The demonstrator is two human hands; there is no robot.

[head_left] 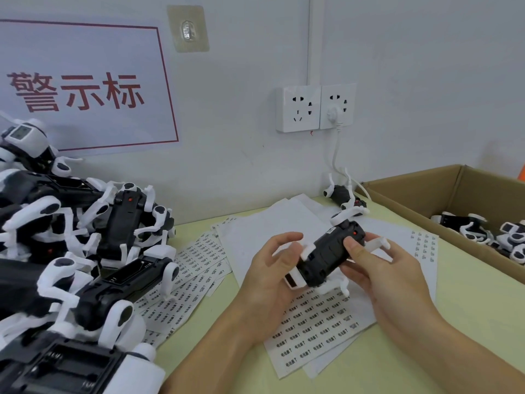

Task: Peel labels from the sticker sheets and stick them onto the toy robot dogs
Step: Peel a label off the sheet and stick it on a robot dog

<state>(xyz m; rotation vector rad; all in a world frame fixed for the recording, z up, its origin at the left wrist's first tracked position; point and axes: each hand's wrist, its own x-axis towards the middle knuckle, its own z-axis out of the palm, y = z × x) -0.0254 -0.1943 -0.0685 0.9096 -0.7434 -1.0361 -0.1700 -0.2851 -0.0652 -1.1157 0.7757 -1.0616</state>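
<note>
A black-and-white toy robot dog (326,254) is held belly-up above the table between both hands. My left hand (272,268) cradles its head end from the left, fingers partly spread. My right hand (375,268) grips its rear end, with the thumb pressed on the black underside near a small red dot. A sticker sheet (315,328) printed with rows of small labels lies flat right below the dog. More label sheets (193,268) fan out to the left. A small pale label shows on the dog's far end.
A heap of toy robot dogs (85,251) fills the left side of the table. A cardboard box (412,200) at the right holds more dogs. One dog (342,194) lies by the wall under the power sockets (315,108), a white cable hanging down.
</note>
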